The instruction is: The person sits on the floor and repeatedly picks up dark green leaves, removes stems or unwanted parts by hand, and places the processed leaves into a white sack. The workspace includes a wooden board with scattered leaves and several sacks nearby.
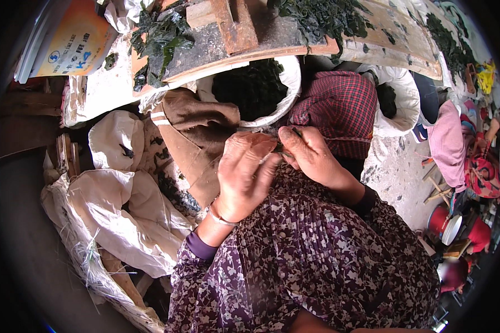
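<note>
Above my lap, my two hands meet around a small piece of dark green seaweed. My right hand pinches it between thumb and fingers. Slightly blurred, my left hand has its fingers bent close beside the piece; whether it grips it I cannot tell. A bangle circles the left wrist. Just beyond the hands stands a white-lined container filled with dark seaweed. Wet seaweed lies on the board above it, beside a rusty metal bar fixed on wood.
A printed plastic bucket stands at the upper left. White sacks lie at left. More seaweed covers the table, and another lined container stands at right. Several people sit farther right, near a red bucket.
</note>
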Demonstrator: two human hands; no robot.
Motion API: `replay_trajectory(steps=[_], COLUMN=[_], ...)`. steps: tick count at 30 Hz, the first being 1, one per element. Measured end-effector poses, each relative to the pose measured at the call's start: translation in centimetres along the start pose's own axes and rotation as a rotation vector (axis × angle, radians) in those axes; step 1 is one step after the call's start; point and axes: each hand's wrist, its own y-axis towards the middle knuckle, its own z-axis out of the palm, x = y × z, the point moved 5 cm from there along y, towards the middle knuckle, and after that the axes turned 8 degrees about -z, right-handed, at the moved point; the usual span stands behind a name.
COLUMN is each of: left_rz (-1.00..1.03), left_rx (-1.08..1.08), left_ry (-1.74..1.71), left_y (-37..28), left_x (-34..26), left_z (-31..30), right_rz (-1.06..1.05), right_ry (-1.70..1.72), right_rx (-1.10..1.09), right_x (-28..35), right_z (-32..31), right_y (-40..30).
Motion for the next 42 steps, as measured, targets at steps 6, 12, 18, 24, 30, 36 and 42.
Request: replay_trajectory(steps=[6, 12, 18, 24, 30, 36, 42], left_rz=[-0.545, -0.558, -0.713, -0.786, -0.708, -0.515, -0.194], left_rx=[0.213, 0.115, 0.176, 0.313, 0.221, 0.027, -0.136], left_ry=[-0.909, -0.438, -0.418, -0.549, -0.433, -0.360, -0.016], left_y=[0.3, -0.9, -0.1, 2.6, 8.5, 14.9, 21.5], left_x=[2.7, 3.8, 4.7, 4.6, 3.6, 2.2, 3.4], left_z=[1.2, 1.1, -0.2, -0.9, -4.3, -6.3, -7.8], right_rz=[0.215, 0.362, -0.050, -0.051, -0.113, -0.208, -0.462], right_ry=[0.410, 0.328, 0.174, 0.052, 0.204, 0.119, -0.157], right_rx=[0.050, 0.055, -0.043, -0.043, -0.087, -0.115, -0.188], right_x=[-1.7, -3.5, -1.3, -0.5, 1.6, 4.7, 6.5], right_z=[0.1, -0.4, -1.7, -1.3, -3.7, -5.7, -7.0], right_y=[-0.5, -0.2, 1.4, 2.6, 6.9, 11.8, 18.0])
